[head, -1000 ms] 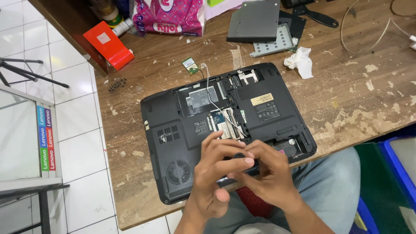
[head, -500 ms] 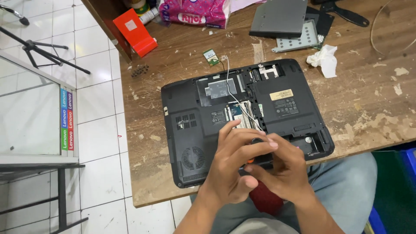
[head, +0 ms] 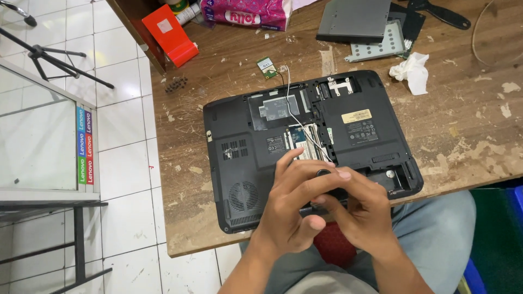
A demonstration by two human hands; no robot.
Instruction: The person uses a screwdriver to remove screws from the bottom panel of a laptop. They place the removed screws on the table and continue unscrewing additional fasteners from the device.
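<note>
— Head view, looking down on what?

— Black plastic laptop (head: 305,147) lying upside down on a scuffed brown wooden bench (head: 468,120), bottom covers off, green circuit boards and thin white wires showing in the open bays.

— And the hands?

— Both over the laptop's near edge, close together. Left hand (head: 297,209) curled around a small black round-topped object (head: 323,173), thumb and fingers pinching it. Right hand (head: 364,215) just beside, fingers tucked under the same object; cannot tell whether that grip is pressed shut or merely touching.

— Anything else on the bench?

— Small green circuit card (head: 266,67) past the laptop's far edge, joined by a wire. Crumpled white tissue (head: 411,71) to the right. Flat grey metal drive (head: 354,20) with a silver bracket at the far side. Orange plastic box (head: 170,34) at the far left corner, pink printed plastic packet (head: 248,12) next to it.
</note>
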